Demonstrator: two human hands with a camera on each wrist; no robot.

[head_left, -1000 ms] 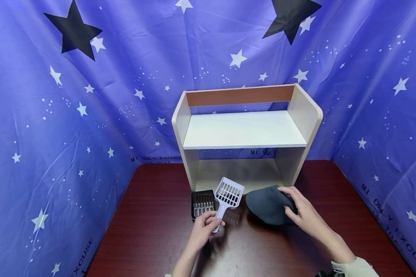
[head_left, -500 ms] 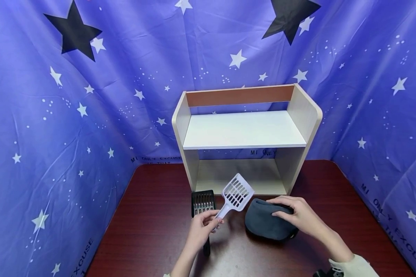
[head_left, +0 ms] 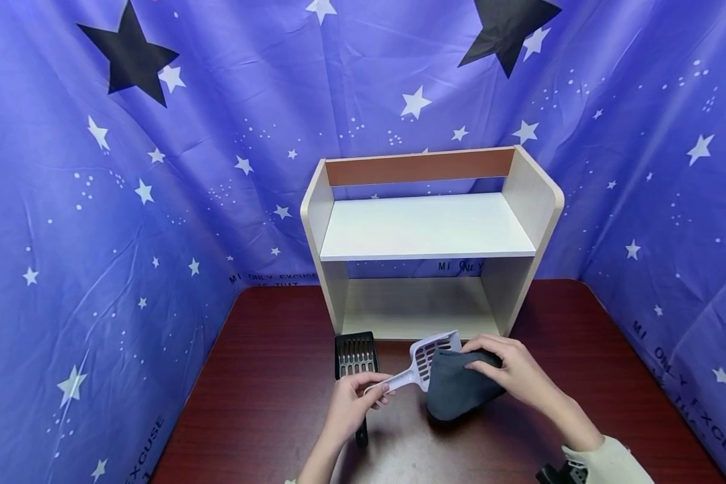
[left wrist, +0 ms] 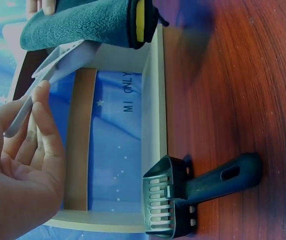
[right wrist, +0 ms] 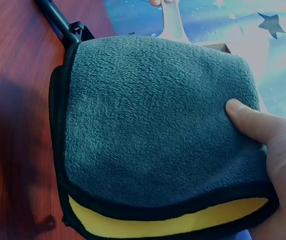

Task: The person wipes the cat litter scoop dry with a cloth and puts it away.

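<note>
My left hand (head_left: pixel 352 401) pinches the handle of a pale lilac litter scoop (head_left: pixel 404 380), held above the table. My right hand (head_left: pixel 517 368) grips a folded grey microfibre cloth (head_left: pixel 460 388) with black edging; its yellow inner side shows at the fold in the right wrist view. The cloth (right wrist: pixel 153 120) covers part of the scoop's slotted head, which sticks out behind it in the head view. A black litter scoop (left wrist: pixel 158 200) lies on the table to the left, its handle toward me; my left hand overlaps it in the head view.
A two-tier wooden shelf unit (head_left: pixel 426 255) with a white upper board stands at the back of the dark red table (head_left: pixel 266 376). Blue star-patterned curtains (head_left: pixel 236 134) enclose the table behind and at both sides.
The lilac scoop has tilted and moved right, toward the cloth. My right hand has brought the cloth left and over the scoop's head. The black scoop has stayed in place.
</note>
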